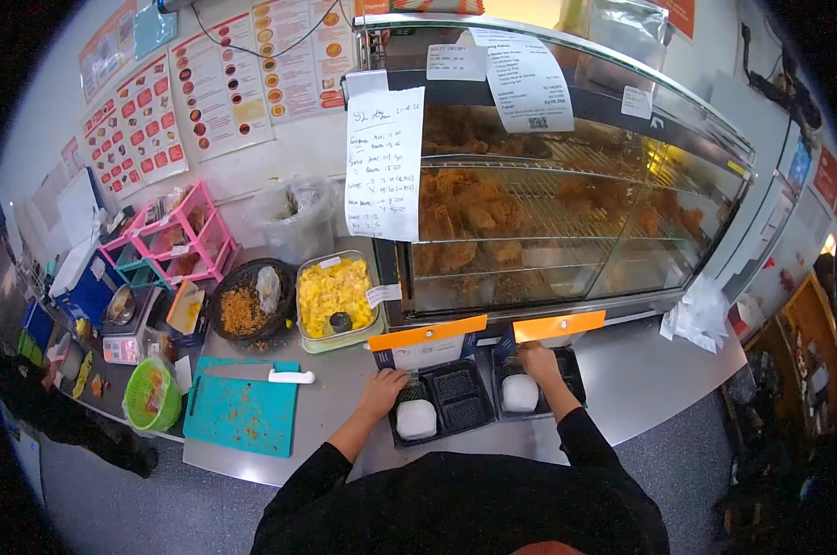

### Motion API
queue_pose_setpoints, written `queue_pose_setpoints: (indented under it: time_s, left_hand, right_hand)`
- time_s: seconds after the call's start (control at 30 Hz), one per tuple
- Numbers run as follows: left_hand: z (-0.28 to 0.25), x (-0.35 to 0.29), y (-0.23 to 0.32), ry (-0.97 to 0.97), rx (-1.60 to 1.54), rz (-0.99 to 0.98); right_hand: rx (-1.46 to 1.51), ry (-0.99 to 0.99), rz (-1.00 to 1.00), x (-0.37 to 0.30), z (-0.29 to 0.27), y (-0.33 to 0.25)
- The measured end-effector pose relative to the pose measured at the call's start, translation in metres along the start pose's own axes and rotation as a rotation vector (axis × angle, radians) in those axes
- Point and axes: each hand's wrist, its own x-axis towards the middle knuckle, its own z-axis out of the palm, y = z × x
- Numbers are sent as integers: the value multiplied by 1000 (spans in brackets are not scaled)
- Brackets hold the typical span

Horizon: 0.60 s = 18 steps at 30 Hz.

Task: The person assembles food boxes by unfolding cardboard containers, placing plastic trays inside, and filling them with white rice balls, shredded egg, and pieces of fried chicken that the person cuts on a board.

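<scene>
Two black compartment meal trays stand side by side at the counter's front, a left tray (467,413) and a right tray (574,372). Each has a white rounded mound, probably wrapped rice: the left mound (416,420) and the right mound (520,393) fill front-left compartments. My left hand (382,392) is at the left tray's back-left corner, fingers curled beside something clear and shiny. Over the back of the right tray, my right hand (539,361) has its fingers pinched together. What either hand holds is too small to tell. Orange-topped cartons (428,350) stand right behind the trays.
Behind rises a heated glass display case (566,203) of fried food. To the left are a tub of yellow chunks (337,294), a dark basket (243,310) of crumbs, and a knife (252,372) on a teal cutting board (243,416). A green basket (152,396) sits farther left.
</scene>
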Motion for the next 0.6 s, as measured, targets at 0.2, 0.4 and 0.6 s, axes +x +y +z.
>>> queue_pose_setpoints:
  time_s: [0.2,0.4,0.6]
  left_hand:
    - [6,-2,-5,-55,-5,-1]
    - [-3,-6,1,84,-43,-31]
    - [3,-14,0,108,-80,-113]
  right_hand:
    - [54,10,-42,2,-11,-8]
    - [167,79,105,1,-19,-15]
    - [266,-11,50,3,-34,-16]
